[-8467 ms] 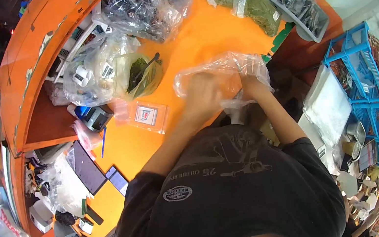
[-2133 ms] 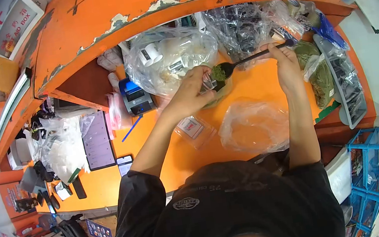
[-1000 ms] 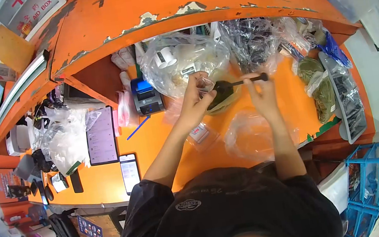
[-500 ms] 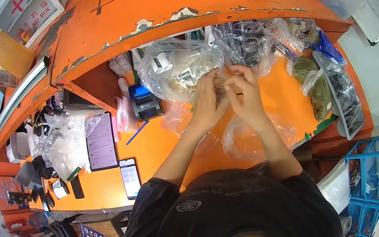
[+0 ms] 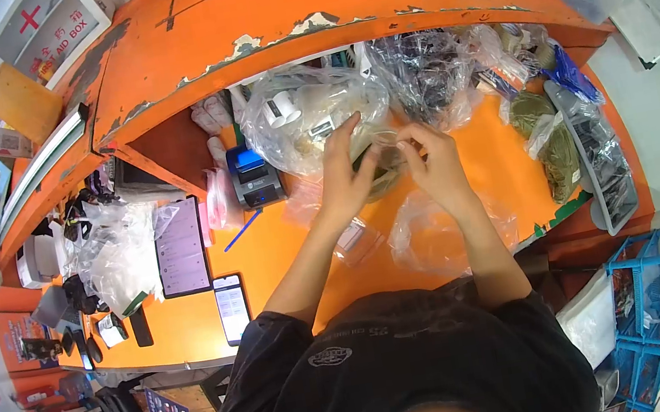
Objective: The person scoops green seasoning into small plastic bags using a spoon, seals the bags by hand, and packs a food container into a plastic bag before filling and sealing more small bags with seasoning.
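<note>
A small clear plastic bag (image 5: 384,173) with something dark olive inside is between my two hands, above the orange desk. My left hand (image 5: 343,176) grips its left side, thumb across the front and fingers reaching up behind. On the other side, my right hand (image 5: 436,165) pinches the upper edge of the same bag between thumb and fingers. What exactly lies inside is blurred by the plastic. Just beyond my fingertips sits a large clear bag (image 5: 308,119) with white rolls or labels in it. An emptied-looking clear bag (image 5: 446,231) lies below my right wrist.
Left of my arms are a small black-and-blue printer (image 5: 254,179), a blue pen (image 5: 243,230), a tablet (image 5: 180,247) and a phone (image 5: 232,308). An olive bundle (image 5: 549,141) and a grey tray (image 5: 598,155) stand at right. An orange shelf (image 5: 315,1) overhangs the back.
My hands have spread slightly apart, and more of the bag with its olive contents shows between them. The left hand has shifted a little left. The view has tilted slightly.
</note>
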`<state>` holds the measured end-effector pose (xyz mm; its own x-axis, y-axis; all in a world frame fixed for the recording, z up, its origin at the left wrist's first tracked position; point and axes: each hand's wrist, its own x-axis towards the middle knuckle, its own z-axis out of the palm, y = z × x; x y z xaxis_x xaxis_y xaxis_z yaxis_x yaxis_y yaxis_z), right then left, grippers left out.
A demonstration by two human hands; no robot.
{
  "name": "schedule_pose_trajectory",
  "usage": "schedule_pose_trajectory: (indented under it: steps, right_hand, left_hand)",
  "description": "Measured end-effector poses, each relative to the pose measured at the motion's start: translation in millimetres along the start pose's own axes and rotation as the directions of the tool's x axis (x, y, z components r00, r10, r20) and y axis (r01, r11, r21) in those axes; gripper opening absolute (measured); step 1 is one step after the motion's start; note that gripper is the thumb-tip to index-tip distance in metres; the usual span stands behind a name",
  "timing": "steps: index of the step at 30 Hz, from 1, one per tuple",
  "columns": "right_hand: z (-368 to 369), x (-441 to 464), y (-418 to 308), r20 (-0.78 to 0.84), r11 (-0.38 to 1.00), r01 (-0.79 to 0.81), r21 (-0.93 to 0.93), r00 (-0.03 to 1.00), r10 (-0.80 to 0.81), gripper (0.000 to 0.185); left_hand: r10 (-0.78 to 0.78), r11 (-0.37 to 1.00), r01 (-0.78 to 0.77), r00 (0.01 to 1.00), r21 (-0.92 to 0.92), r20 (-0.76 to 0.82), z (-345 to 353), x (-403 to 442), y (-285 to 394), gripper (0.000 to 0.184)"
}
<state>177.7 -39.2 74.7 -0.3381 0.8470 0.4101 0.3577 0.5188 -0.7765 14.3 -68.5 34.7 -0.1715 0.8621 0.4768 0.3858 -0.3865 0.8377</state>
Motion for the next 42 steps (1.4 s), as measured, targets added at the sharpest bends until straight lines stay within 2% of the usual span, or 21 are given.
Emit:
schedule_pose_trajectory:
  steps: [1,2,3,5,9,12,19,21,24,26,27,29,30,32,33,36,37,38,40,41,42]
  right_hand:
    - [-2,0,1,0.008,0.998,-0.025,0.057,1.0,0.025,0.006]
    - [-2,-1,2,0.016,0.992,-0.05,0.114,0.999,0.048,0.006]
    - [1,-1,3,-0.024,0.972,-0.069,0.225,0.997,0.076,0.007]
    - [11,-3,8,-0.096,0.894,-0.09,0.439,0.985,0.146,0.008]
    - [10,-5,12,0.009,0.951,-0.061,0.302,0.998,0.061,0.009]
    - [11,-7,9,0.058,0.96,-0.063,0.275,0.997,0.048,0.01]
    - [15,-16,-2,0.129,0.983,-0.049,0.176,0.991,0.027,0.009]
    - [11,-18,-8,0.188,0.986,-0.047,0.16,0.982,0.016,0.01]
    - [-2,-29,-1,0.224,0.982,-0.13,0.134,0.97,0.098,0.008]
    - [-16,-39,20,0.152,0.978,-0.162,0.131,0.978,0.141,0.009]
    - [-9,-45,18,0.132,0.97,-0.11,0.219,0.988,0.082,0.01]
    - [-1,-49,10,0.056,0.925,0.004,0.379,0.998,-0.027,0.013]
    - [7,-55,-1,0.171,0.894,-0.139,0.426,0.983,0.071,0.013]
    - [24,-74,-27,0.39,0.788,-0.409,0.46,0.891,0.234,0.015]
    - [33,-90,2,0.477,0.807,-0.465,0.363,0.837,0.268,0.029]
    - [14,-95,1,0.577,0.717,-0.609,0.339,0.737,0.353,0.028]
    - [12,-98,6,0.472,0.708,-0.536,0.46,0.823,0.316,0.028]
    - [0,-90,4,0.477,0.708,-0.561,0.429,0.806,0.349,0.029]
    - [-45,-73,-3,0.432,0.717,-0.597,0.359,0.788,0.439,0.033]
    - [-60,-63,-8,0.266,0.67,-0.545,0.504,0.836,0.48,0.036]
    - [-82,-51,-12,0.098,0.713,-0.435,0.551,0.881,0.462,0.038]
  left_hand:
    - [-0.168,0.953,0.178,0.984,-0.246,0.06,0,1,-9,0.037]
    - [-0.311,0.816,0.348,0.937,-0.462,0.159,1,3,-16,0.029]
    - [-0.269,0.761,0.277,0.958,-0.586,0.104,5,4,-21,0.014]
    - [-0.257,0.773,0.274,0.96,-0.572,0.112,2,4,-18,0.011]
    - [-0.276,0.831,0.32,0.947,-0.454,0.162,2,-1,-8,0.008]
    - [-0.14,0.915,0.17,0.984,-0.366,0.109,4,-5,-8,0.007]
    - [-0.216,0.908,0.232,0.973,-0.349,0.085,4,-25,-2,0.006]
    - [-0.237,0.92,0.239,0.971,-0.31,0.044,-1,-32,5,0.006]
    - [-0.185,0.927,0.124,0.973,-0.355,-0.141,-29,-33,11,0.008]
    - [-0.286,0.905,0.193,0.936,-0.379,-0.206,-70,-33,3,0.01]
    - [-0.344,0.893,0.275,0.928,-0.357,-0.144,-86,-35,1,0.01]
    - [-0.337,0.874,0.284,0.939,-0.395,-0.07,-73,-50,2,0.01]
    - [-0.321,0.865,0.281,0.947,-0.417,-0.027,-64,-54,3,0.01]
    - [-0.361,0.801,0.4,0.916,-0.446,0.174,-51,-67,-7,0.011]
    - [-0.367,0.766,0.458,0.887,-0.451,0.28,-46,-74,-18,0.012]
    - [-0.508,0.83,0.47,0.859,-0.3,-0.059,-58,-94,-111,0.014]
    - [-0.436,0.897,0.442,0.887,0.005,-0.154,-63,-100,-132,0.014]
    - [-0.316,0.878,0.371,0.924,0.302,-0.216,-65,-104,-152,0.016]
    - [-0.103,0.912,0.156,0.982,0.378,-0.158,-56,-115,-199,0.011]
    - [0.032,0.93,0.006,0.995,0.368,-0.096,-50,-118,-221,0.009]
    - [-0.018,0.948,0.055,0.993,0.315,-0.118,-48,-118,-219,0.006]
